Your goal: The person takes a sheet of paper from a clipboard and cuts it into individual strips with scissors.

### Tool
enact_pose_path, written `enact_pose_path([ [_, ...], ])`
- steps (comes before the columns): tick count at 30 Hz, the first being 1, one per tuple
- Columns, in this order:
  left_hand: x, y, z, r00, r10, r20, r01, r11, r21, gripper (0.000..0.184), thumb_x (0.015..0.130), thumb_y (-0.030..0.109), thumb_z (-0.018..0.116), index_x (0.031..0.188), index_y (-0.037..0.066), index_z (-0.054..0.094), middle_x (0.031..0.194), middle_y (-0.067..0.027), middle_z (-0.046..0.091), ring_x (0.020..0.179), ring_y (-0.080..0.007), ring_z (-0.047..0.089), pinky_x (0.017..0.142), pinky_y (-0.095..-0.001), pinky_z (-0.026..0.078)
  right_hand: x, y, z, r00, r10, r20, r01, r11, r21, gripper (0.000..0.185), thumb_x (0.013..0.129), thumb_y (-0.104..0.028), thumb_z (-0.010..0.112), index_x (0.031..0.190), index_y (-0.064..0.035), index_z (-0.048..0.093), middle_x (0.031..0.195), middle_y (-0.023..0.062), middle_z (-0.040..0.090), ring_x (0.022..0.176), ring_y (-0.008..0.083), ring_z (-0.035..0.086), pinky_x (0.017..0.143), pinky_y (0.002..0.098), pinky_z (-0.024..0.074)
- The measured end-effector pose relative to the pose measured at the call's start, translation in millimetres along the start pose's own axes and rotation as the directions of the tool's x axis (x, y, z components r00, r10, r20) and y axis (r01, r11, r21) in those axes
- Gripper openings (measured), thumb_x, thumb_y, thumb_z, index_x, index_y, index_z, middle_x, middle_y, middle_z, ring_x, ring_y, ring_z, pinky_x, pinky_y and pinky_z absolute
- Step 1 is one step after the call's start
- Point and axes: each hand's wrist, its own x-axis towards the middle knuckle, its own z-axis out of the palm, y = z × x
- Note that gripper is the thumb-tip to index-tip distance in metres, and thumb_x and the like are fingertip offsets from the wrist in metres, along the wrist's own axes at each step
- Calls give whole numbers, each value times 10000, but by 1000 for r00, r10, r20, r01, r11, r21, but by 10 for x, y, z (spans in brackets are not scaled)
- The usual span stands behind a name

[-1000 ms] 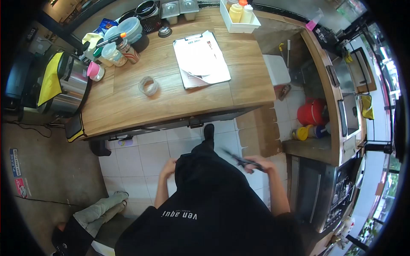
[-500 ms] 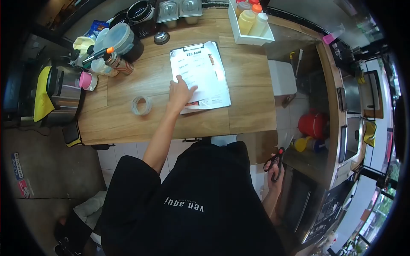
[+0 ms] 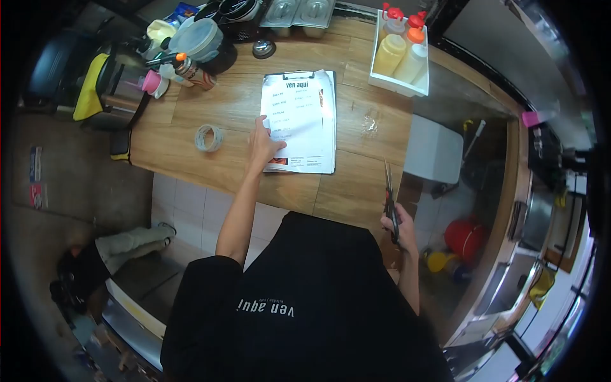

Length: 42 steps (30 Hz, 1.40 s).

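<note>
A clipboard (image 3: 299,76) lies on the wooden tabletop, holding several papers (image 3: 298,118), the top one headed "ven aqui". My left hand (image 3: 259,145) rests at the lower left edge of the papers, fingers stretched along the side and thumb apart on the sheet. To its left sits a roll of clear tape (image 3: 208,138). Near the table's front right edge, my right hand (image 3: 402,224) is closed round black scissors (image 3: 390,204) with red on them. Their blades point away from me and look closed together.
A white bin of squeeze bottles (image 3: 399,81) stands at the back right. A call bell (image 3: 263,49), metal pans (image 3: 296,13), a lidded tub (image 3: 196,39) and a spray can (image 3: 197,75) are along the back and left. Another person (image 3: 121,248) is at the lower left.
My right hand has lifted the scissors forward, from down at my side to the table's edge. My left hand has shifted to the papers' left edge, and the clipboard now lies straighter. The view has turned.
</note>
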Motion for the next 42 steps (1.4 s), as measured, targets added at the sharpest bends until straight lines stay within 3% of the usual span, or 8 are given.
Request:
enact_pose_path([
  [4,-113,133,47,1000,0,-19,-2,990,-141,951,632,-15,813,1459,73,351,1111,-180,626,987,-288,636,837,-369,523,237,-219,-299,994,25,110,-19,998,-60,485,834,-100,754,1261,0,548,819,-11,578,718,53,537,651,210,428],
  [7,-210,219,37,954,261,-149,-300,816,-494,915,668,-87,742,1484,106,376,1212,-157,606,1080,-235,601,905,-321,511,301,-216,-395,987,31,159,-15,995,-102,500,831,-110,758,1269,4,545,824,-10,581,726,51,540,656,207,430],
  [9,-273,295,-162,923,201,329,47,788,-614,823,682,-119,702,1445,70,456,1294,-132,571,1162,-205,560,966,-298,486,254,-209,-319,985,42,165,-23,993,-117,515,825,-118,766,1273,6,544,824,-11,582,728,54,543,666,208,432],
  [13,-473,610,-298,918,206,339,156,599,-785,723,691,-154,685,1376,0,514,1318,-143,552,1159,-202,569,980,-295,478,136,-271,28,971,31,237,13,984,-179,582,806,-155,794,1295,14,526,848,-7,586,747,68,551,709,224,450],
  [21,-505,1032,-636,964,265,-18,-115,355,-928,691,739,-91,740,1377,-46,478,1279,-151,565,1109,-194,596,927,-305,517,117,-218,692,943,-20,332,41,998,-55,671,798,-189,812,1344,18,482,913,9,573,844,88,562,776,242,458],
  [27,-394,239,333,990,71,119,48,628,-777,785,691,-87,771,1399,-45,432,1260,-170,580,1089,-217,610,928,-320,519,381,35,801,951,198,239,-170,977,-131,655,849,-316,765,1332,32,491,895,13,568,789,88,552,718,233,448],
  [31,-458,186,388,983,29,184,150,465,-872,799,684,-92,773,1402,-46,425,1264,-180,578,1105,-229,604,927,-328,522,391,128,838,941,279,192,-226,939,-257,631,855,-346,758,1298,33,514,870,10,574,763,81,548,690,233,446],
  [42,-351,-47,642,994,108,7,-75,731,-678,831,684,-50,800,1418,-35,409,1271,-185,563,1125,-229,583,930,-328,518,619,34,1004,916,355,188,-320,928,-192,484,861,-382,750,1118,-7,582,814,-1,577,720,81,557,669,216,451],
])
